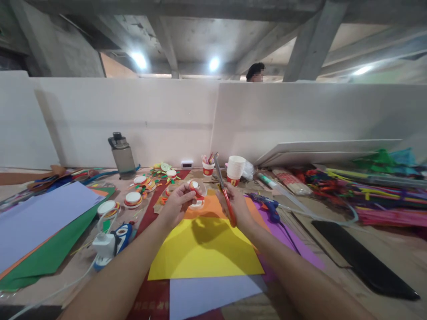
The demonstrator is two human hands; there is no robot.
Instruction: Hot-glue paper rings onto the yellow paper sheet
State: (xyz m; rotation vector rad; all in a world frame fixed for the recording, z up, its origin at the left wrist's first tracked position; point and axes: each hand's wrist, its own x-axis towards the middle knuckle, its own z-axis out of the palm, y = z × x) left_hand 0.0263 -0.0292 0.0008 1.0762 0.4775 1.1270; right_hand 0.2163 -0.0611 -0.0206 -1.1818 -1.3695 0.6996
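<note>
My left hand (180, 202) pinches a small red-and-white paper piece (197, 190) between thumb and fingers, coloured like the paper cups at the back. Its exact shape is too small to make out. Another white-and-red round piece shows just below it, partly hidden. In my right hand (237, 204) is a pair of scissors (228, 205) with red handles, blades pointing up and away. Both hands are above a yellow sheet (207, 260), which overlaps an orange sheet (213, 205) and lies over a pale lilac one (213, 295).
Left are stacked coloured sheets (50, 213), a white plug adapter (104, 245), round cup-base pieces (132, 199) and a bottle (122, 158). Behind stand paper cups (235, 166) and a cup of pencils (208, 169). Right lie a blue glue gun (267, 203), a black slab (363, 258) and craft stems (390, 195).
</note>
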